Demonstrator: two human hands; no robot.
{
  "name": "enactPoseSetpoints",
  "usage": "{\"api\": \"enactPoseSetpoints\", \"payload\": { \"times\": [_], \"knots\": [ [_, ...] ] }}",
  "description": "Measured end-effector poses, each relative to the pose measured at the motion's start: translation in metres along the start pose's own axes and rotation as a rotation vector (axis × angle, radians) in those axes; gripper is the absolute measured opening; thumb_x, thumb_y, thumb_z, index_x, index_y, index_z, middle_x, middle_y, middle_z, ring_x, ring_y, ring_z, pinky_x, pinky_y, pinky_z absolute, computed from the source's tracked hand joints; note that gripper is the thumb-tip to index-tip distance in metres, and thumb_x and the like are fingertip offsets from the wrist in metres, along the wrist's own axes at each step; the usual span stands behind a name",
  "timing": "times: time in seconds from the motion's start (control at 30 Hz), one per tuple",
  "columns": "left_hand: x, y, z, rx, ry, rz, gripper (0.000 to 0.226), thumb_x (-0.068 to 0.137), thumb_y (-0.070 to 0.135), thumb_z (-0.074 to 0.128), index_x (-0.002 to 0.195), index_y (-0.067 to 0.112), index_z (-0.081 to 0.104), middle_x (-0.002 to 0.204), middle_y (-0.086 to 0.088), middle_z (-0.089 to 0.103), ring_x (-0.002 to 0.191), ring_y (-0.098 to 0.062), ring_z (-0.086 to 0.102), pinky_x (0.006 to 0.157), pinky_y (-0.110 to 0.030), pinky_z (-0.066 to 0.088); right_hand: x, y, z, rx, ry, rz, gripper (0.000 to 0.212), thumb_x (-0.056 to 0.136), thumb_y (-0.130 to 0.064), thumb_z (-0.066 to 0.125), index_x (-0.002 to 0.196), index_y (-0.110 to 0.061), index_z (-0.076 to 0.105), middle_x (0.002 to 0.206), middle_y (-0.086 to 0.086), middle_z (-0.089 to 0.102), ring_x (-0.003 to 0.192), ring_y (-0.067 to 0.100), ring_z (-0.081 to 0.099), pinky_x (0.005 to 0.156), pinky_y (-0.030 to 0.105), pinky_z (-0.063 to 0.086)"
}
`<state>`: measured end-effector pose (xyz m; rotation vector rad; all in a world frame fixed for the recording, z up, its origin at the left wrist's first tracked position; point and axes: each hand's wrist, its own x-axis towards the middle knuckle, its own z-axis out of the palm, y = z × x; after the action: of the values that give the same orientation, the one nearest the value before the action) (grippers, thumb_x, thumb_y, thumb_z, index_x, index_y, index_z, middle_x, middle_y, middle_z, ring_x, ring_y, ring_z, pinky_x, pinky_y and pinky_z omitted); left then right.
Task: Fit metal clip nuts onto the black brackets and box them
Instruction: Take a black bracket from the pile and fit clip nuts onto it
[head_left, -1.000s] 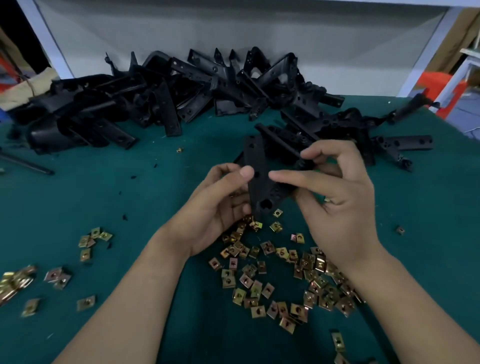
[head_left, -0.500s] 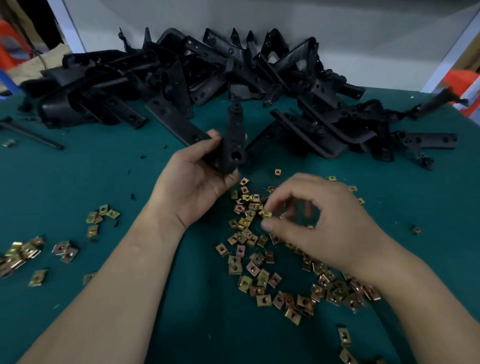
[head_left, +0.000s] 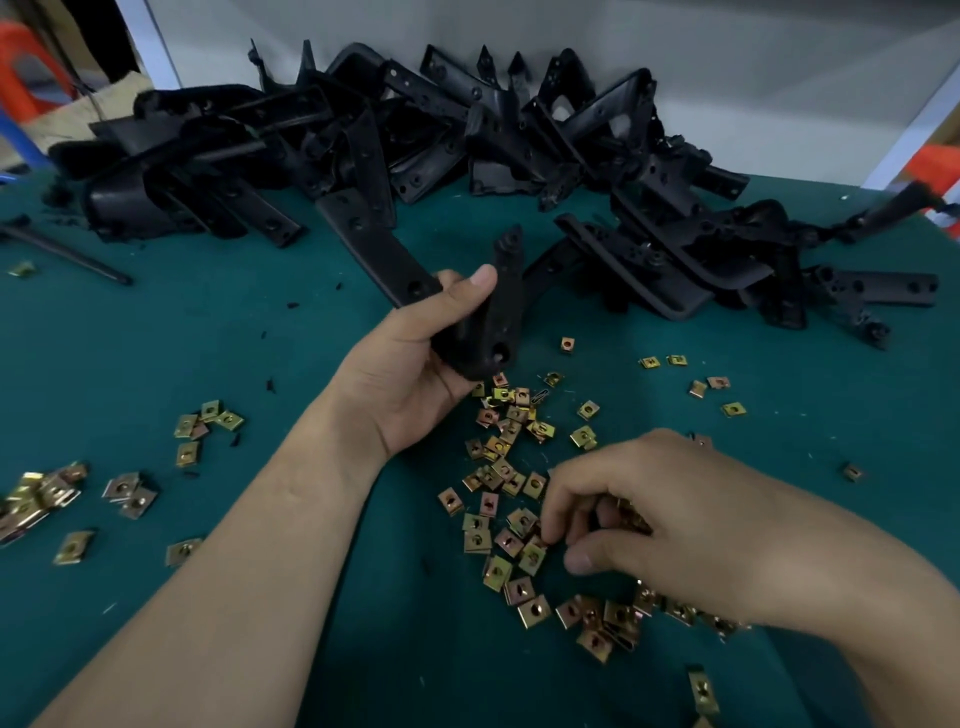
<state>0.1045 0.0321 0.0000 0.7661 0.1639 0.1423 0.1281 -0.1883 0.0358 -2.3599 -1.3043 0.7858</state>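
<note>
Brackets (head_left: 519, 130) are lying heaped at the back; the left hand (head_left: 405, 374) is gripping one bracket (head_left: 503, 301) just above the scattered clip nuts (head_left: 506, 467). The right hand (head_left: 675, 519) is curling over them, its pinch hidden; several nuts are overlapping, so it is risking lifting two or fumbling.

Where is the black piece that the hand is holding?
In the head view, the black bracket sits mid-frame in the left hand, just above the scattered clip nuts and before the bracket pile.

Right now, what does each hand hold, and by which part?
Left hand grips a black bracket near its bend. Right hand curls into the clip nuts; whether it pinches one cannot be told.
</note>
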Motion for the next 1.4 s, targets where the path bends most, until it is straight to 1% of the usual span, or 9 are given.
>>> {"api": "enactPoseSetpoints", "payload": {
  "times": [0.23, 0.43, 0.6, 0.73, 0.9, 0.97, 1.13, 1.23, 1.4],
  "knots": [
    [-0.002, -0.001, 0.000, 0.048, -0.049, -0.016, 0.032, 0.078, 0.025, 0.075, 0.090, 0.024, 0.046, 0.078, 0.008, 0.071, 0.069, -0.006, 0.069, 0.060, -0.020, 0.055, 0.003, 0.002, 0.008, -0.002, 0.135, -0.003, 0.018, 0.103, -0.031, 0.050, 0.098, -0.046, 0.060, 0.104, -0.029, 0.053, 0.104, -0.010, 0.049, 0.082, 0.015, 0.043],
    [-0.004, -0.001, -0.002, 0.118, -0.139, -0.042, 0.040, 0.075, 0.027, 0.078, 0.086, 0.025, 0.039, 0.072, 0.008, 0.063, 0.065, -0.007, 0.064, 0.057, -0.020, 0.053, 0.017, 0.004, 0.011, 0.274, 0.534, -0.056, 0.030, 0.096, -0.004, 0.061, 0.084, -0.030, 0.071, 0.093, -0.017, 0.061, 0.082, 0.006, 0.066, 0.072, 0.015, 0.049],
    [-0.005, -0.002, -0.002, 0.145, -0.254, -0.055, 0.041, 0.085, 0.021, 0.070, 0.076, 0.023, 0.030, 0.069, 0.009, 0.060, 0.064, -0.007, 0.064, 0.056, -0.020, 0.051, 0.022, 0.012, 0.010, 0.387, 0.710, -0.024, 0.023, 0.087, -0.011, 0.076, 0.094, -0.033, 0.075, 0.098, -0.019, 0.067, 0.098, -0.001, 0.064, 0.084, 0.010, 0.047],
    [-0.004, -0.003, -0.004, 0.154, -0.289, -0.061, 0.037, 0.087, 0.019, 0.069, 0.074, 0.021, 0.034, 0.072, 0.008, 0.061, 0.069, -0.008, 0.066, 0.058, -0.020, 0.053, 0.023, 0.012, 0.011, 0.412, 0.845, -0.015, 0.021, 0.086, -0.006, 0.077, 0.089, -0.027, 0.076, 0.088, -0.017, 0.073, 0.089, 0.001, 0.069, 0.076, 0.009, 0.049],
    [-0.004, -0.005, -0.003, 0.126, -0.332, -0.084, 0.030, 0.088, 0.015, 0.067, 0.075, 0.020, 0.041, 0.078, 0.004, 0.065, 0.077, -0.011, 0.070, 0.063, -0.022, 0.057, 0.025, 0.010, 0.011, 0.417, 0.958, -0.047, 0.023, 0.095, -0.007, 0.067, 0.101, -0.027, 0.076, 0.092, -0.021, 0.075, 0.086, -0.001, 0.071, 0.076, 0.009, 0.051],
    [-0.005, -0.005, -0.002, 0.129, -0.343, -0.089, 0.029, 0.087, 0.016, 0.067, 0.076, 0.019, 0.041, 0.079, 0.002, 0.065, 0.078, -0.012, 0.070, 0.063, -0.023, 0.058, 0.026, 0.009, 0.011, 0.542, 0.971, -0.055, 0.018, 0.093, -0.007, 0.067, 0.098, -0.022, 0.075, 0.094, -0.016, 0.075, 0.085, 0.007, 0.073, 0.075, 0.014, 0.055],
    [-0.006, -0.007, -0.001, 0.151, -0.335, -0.082, 0.033, 0.089, 0.016, 0.068, 0.075, 0.017, 0.038, 0.080, -0.001, 0.064, 0.080, -0.015, 0.071, 0.064, -0.025, 0.058, 0.027, 0.005, 0.011, 1.178, 0.816, -0.018, 0.013, 0.081, -0.015, 0.066, 0.088, -0.016, 0.078, 0.088, 0.000, 0.076, 0.088, 0.019, 0.076, 0.076, 0.022, 0.059],
    [-0.005, -0.009, 0.000, 0.220, -0.335, -0.092, 0.032, 0.086, 0.019, 0.070, 0.070, 0.019, 0.043, 0.078, -0.001, 0.062, 0.078, -0.016, 0.070, 0.064, -0.027, 0.058, 0.027, 0.002, 0.012, 1.259, 0.749, 0.010, 0.013, 0.078, -0.021, 0.069, 0.085, -0.023, 0.079, 0.079, -0.001, 0.072, 0.076, 0.011, 0.070, 0.073, 0.019, 0.057],
    [-0.004, -0.009, -0.002, 0.246, -0.348, -0.095, 0.034, 0.081, 0.024, 0.077, 0.069, 0.021, 0.045, 0.077, 0.001, 0.063, 0.079, -0.017, 0.070, 0.064, -0.027, 0.057, 0.027, 0.000, 0.013, 1.441, 0.695, -0.014, 0.014, 0.071, -0.015, 0.073, 0.083, -0.016, 0.080, 0.081, 0.006, 0.072, 0.074, 0.012, 0.071, 0.071, 0.019, 0.057]
  ]
}}
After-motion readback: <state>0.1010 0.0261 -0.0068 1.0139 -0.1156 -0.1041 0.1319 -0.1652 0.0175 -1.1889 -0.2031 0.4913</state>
